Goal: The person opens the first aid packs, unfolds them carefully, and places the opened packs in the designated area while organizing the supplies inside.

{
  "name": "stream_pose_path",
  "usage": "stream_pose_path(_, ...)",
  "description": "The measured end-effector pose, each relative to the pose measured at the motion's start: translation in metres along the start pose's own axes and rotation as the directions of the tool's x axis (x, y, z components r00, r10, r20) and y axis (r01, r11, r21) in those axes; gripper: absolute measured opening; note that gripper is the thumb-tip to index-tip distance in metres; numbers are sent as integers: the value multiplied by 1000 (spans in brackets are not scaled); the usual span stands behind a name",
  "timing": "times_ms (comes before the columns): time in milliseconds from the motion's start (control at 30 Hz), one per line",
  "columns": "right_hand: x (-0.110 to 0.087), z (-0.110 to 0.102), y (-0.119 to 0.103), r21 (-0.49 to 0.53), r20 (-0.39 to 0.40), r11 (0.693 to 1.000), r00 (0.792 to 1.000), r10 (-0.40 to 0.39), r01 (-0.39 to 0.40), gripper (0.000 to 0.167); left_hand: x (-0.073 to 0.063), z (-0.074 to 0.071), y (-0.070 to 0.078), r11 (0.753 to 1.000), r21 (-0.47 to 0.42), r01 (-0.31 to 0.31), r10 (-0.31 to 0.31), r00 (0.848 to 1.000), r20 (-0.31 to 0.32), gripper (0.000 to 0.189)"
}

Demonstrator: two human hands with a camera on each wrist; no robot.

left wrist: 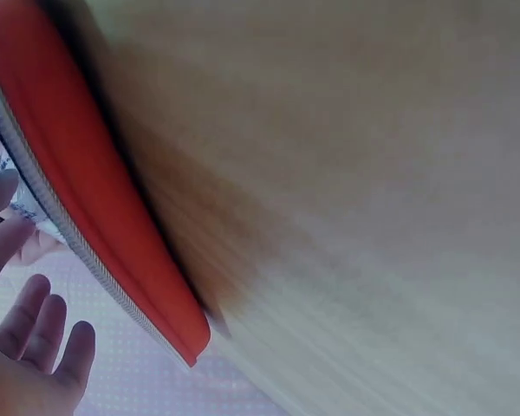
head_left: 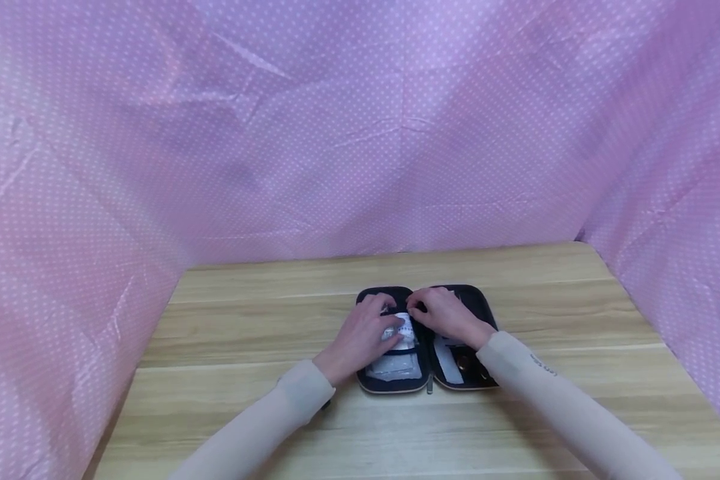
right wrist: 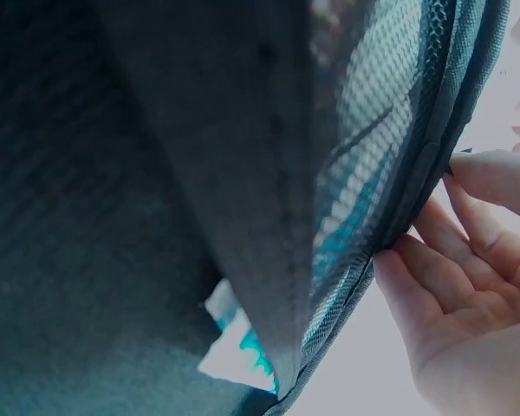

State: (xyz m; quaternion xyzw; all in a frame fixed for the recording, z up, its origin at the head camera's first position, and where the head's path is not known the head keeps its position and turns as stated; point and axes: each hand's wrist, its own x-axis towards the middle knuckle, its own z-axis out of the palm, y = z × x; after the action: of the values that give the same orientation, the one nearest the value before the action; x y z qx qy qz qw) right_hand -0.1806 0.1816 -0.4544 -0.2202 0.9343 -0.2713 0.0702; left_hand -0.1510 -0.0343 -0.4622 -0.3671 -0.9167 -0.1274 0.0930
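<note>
An unfolded zip case [head_left: 396, 386] lies on the table, dark inside, with a red outer shell [left wrist: 95, 173] in the left wrist view. Over its left half, my left hand [head_left: 363, 333] holds a white printed packet [head_left: 406, 331] between thumb and index finger; its other fingers spread apart. Below that sits a clear plastic packet [head_left: 393, 365] in the same half. My right hand [head_left: 447, 313] is by the case's fold. In the right wrist view, its thumb and index finger [right wrist: 494, 178] pinch a small black tab [right wrist: 451, 163] at the edge; most of the tab is hidden.
The right half has a mesh pocket [right wrist: 364, 165] with a white and teal packet [right wrist: 238, 347] behind a dark band. A white strip [head_left: 449, 363] and a round brownish thing [head_left: 463, 363] show there. Wooden table [head_left: 246, 313] surrounds the case; pink dotted cloth [head_left: 336, 133] hangs behind.
</note>
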Motion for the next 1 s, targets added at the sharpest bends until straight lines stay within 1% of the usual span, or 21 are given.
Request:
stream_pose_path(67, 0, 0, -1, 1, 4, 1000, 1000, -2, 2, 16, 3, 0, -1, 1000, -3, 10, -10, 1000, -12, 24)
stream_pose_path(133, 0, 0, -1, 2, 7, 1000, 1000, 0, 0, 16, 5, 0, -2, 1000, -1, 20, -20, 1000, -10, 23)
stream_pose_path(233, 0, 0, 0, 9, 11, 1000, 1000, 6, -6, 15, 8, 0, -3, 999, 1, 34, -34, 999, 8, 23)
stream_pose_path(367, 1, 1, 1, 11, 9, 1000, 1000, -8, 8, 14, 12, 0, -3, 998, 2, 55, -55, 998, 31, 23)
stream_pose_path(500, 1, 2, 0, 15, 1, 1000, 1000, -21, 21, 11, 15, 1, -5, 998, 5, 68, -68, 997, 46, 29)
stream_pose_path(667, 0, 1, -2, 3, -17, 999, 999, -50, 50, 9, 19, 5, -10, 997, 61, 43, -47, 997, 63, 38)
stream_pose_path(767, 0, 2, -1, 5, -27, 998, 998, -57, 58, 9, 22, 5, -12, 996, 86, 29, -35, 997, 72, 36)
stream_pose_path(1000, -4, 2, 1, 16, -35, 998, 997, -68, 68, 10, 25, 6, -14, 997, 65, 34, -39, 996, 79, 26)
